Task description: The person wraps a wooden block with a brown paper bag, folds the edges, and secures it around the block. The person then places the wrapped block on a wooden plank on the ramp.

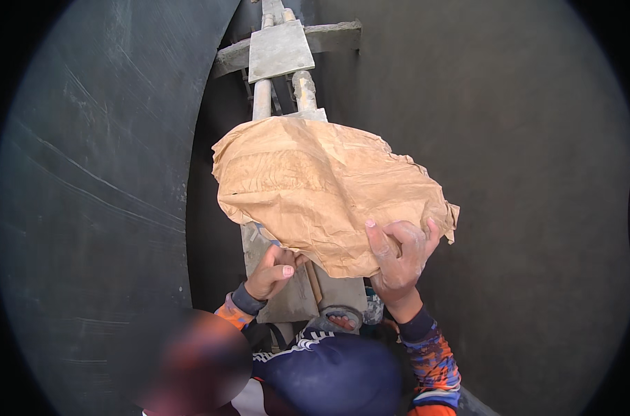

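Note:
A large, creased sheet of brown paper (308,180) with ragged edges is spread out in front of me, possibly an opened paper bag. My right hand (401,263) grips its lower right part, with bent, dusty fingers over the paper. At the lower left edge is my left hand (270,274), its fingers curled and their tips partly tucked behind the paper. I take that hand to be closed on the edge, though the contact is partly hidden. The paper covers much of the boards beneath it.
Narrow grey boards (287,301) lie below me, with a thin wooden strip (314,281) and my sandalled foot (341,322). Ahead, a grey board (280,50) rests over poles (261,100) and a rough crossbeam (335,36). A curved dark wall (107,173) rises at left.

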`<state>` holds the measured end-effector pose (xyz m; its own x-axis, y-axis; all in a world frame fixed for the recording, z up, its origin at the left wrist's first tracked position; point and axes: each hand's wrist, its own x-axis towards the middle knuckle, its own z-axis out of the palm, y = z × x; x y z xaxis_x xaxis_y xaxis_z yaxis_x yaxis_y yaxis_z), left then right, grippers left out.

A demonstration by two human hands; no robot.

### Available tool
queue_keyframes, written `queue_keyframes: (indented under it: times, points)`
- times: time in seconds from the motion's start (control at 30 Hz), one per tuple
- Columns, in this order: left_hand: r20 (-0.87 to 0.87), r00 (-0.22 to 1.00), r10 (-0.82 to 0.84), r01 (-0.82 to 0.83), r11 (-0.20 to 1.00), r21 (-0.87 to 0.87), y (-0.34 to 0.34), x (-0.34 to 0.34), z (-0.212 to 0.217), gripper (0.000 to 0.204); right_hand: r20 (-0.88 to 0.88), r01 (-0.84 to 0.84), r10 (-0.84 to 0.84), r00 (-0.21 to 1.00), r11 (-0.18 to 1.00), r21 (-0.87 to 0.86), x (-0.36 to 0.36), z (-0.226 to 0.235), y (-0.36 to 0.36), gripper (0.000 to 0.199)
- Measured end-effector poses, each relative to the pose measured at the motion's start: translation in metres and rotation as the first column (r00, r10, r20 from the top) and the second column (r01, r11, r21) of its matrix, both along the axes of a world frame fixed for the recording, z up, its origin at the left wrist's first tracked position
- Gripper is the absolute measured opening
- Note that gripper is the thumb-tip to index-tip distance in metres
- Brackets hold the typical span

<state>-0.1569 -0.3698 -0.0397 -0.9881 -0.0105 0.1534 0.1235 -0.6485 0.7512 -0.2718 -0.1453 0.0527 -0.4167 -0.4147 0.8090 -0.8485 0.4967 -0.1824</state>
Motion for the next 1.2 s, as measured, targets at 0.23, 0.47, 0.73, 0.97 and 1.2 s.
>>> queue_keyframes:
  times: [0.23,0.47,0.73,0.97,1.2]
  points:
    - [0.274,0.949,0.158,-0.236,0.930,0.281,0.014,-0.025,0.063,0.050,0.069,-0.019,0.010,0.998,0.992,0.123,0.017,-0.045,-0.010,0.051]
    - [0.171,0.984,0.044,-0.099,0.941,0.325,-0.014,-0.031,0.014,0.048,0.550,-0.006,0.083,0.831,0.990,-0.139,0.020,-0.064,0.039,0.062]
    - [0.114,0.993,-0.020,-0.010,0.966,0.259,-0.037,-0.027,-0.012,0.057,0.604,0.344,0.676,-0.421,0.736,-0.583,-0.028,-0.165,0.045,0.074]
    - [0.217,0.968,0.127,-0.143,0.988,0.064,-0.061,-0.017,-0.028,0.057,0.411,0.383,0.889,-0.201,0.457,-0.803,-0.029,-0.170,0.021,0.052]
    - [0.440,0.849,0.293,-0.299,0.952,-0.058,-0.073,-0.010,-0.049,0.051,0.743,0.217,0.668,-0.036,0.731,-0.647,-0.064,-0.143,0.028,0.048]
